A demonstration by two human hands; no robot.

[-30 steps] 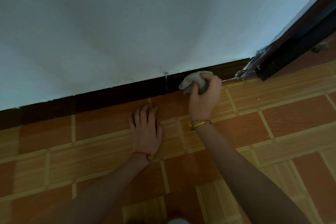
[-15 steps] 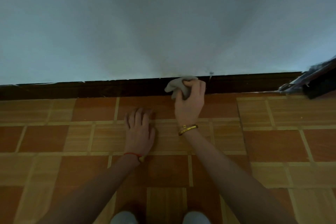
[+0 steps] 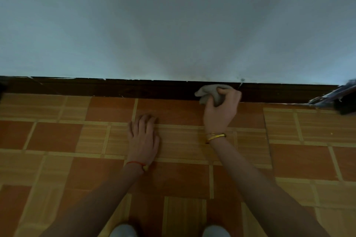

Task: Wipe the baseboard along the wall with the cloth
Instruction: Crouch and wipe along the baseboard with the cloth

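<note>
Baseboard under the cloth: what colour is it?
Very dark brown baseboard, wood-like, with pale chips along its top edge; head view.

One head-worn view only: the scene is seen from above, angled forward and down, squarely facing the wall point(image 3: 173, 25). The baseboard point(image 3: 115, 87) is caught close, across mid-frame, the tiled floor point(image 3: 57, 140) filling the lower half, both forearms entering from the bottom edge.

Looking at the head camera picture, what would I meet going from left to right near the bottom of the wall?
Left hand flat on the floor tiles → cloth → right hand gripping it → dark door frame.
</note>
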